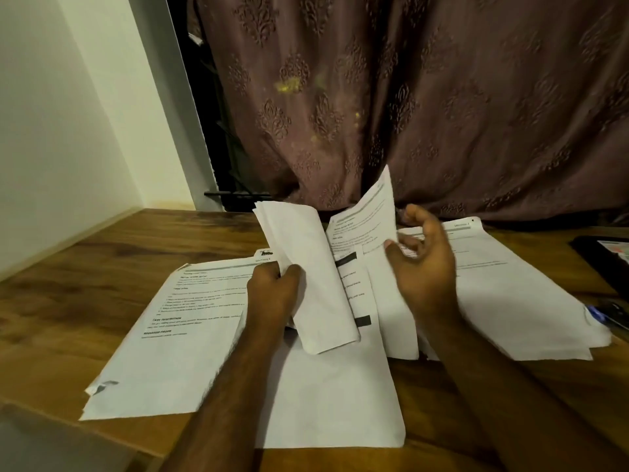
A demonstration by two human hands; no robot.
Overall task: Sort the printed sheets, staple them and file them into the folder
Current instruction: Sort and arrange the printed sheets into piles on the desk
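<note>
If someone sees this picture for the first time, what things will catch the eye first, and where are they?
First, the two hands in the middle: the left hand grips a bent bundle of sheets, while the right hand pinches one printed sheet that stands up from it. Under them, more printed pages lie spread over the wooden table. Behind, a brown patterned curtain fills the top of the view.

On the wooden table (85, 267), one pile of sheets (177, 335) lies at the left and another pile (510, 294) at the right, a single sheet (333, 403) near between them; a held bundle (316, 274) is raised above the middle, the curtain (408, 97) far behind
</note>
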